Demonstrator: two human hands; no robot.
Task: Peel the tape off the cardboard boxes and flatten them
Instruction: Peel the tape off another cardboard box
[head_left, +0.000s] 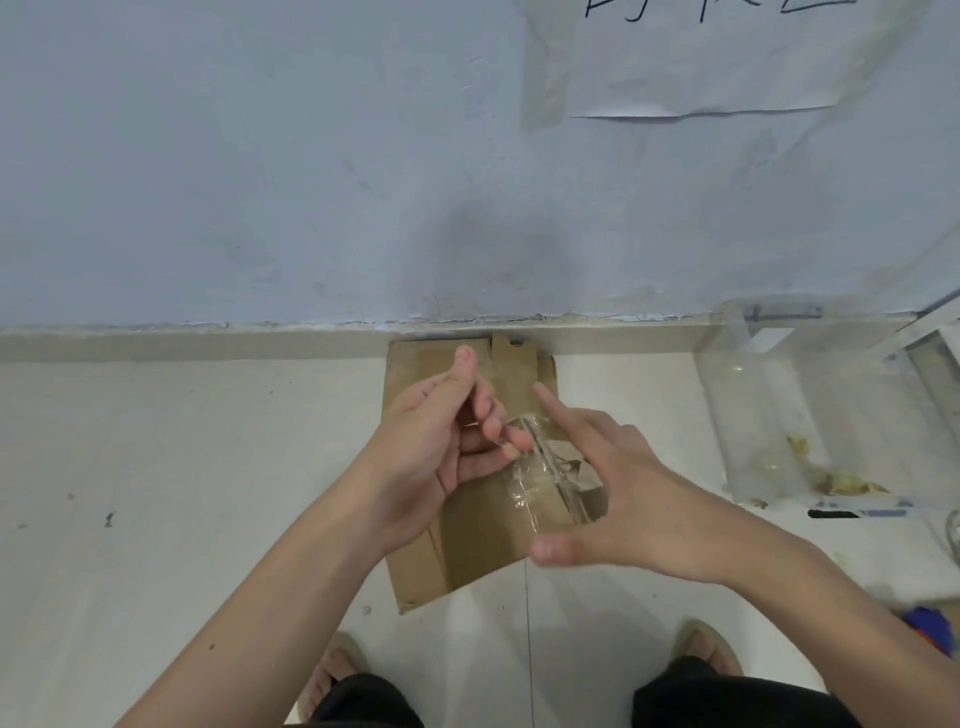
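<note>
A flattened brown cardboard box (415, 577) lies on the pale tiled floor, its far edge against the wall. Above it hangs a crumpled strip of clear tape (535, 478). My left hand (436, 441) pinches the tape's upper end with curled fingers, thumb raised. My right hand (623, 499) hovers beside the tape with fingers spread and straight; the tape's lower part seems to cling near its thumb and palm.
A clear plastic container (763, 405) with yellowish scraps stands at the right by the wall. A blue object (935, 629) shows at the right edge. My sandalled feet (706, 649) are below the box. Paper is taped on the wall (701, 62).
</note>
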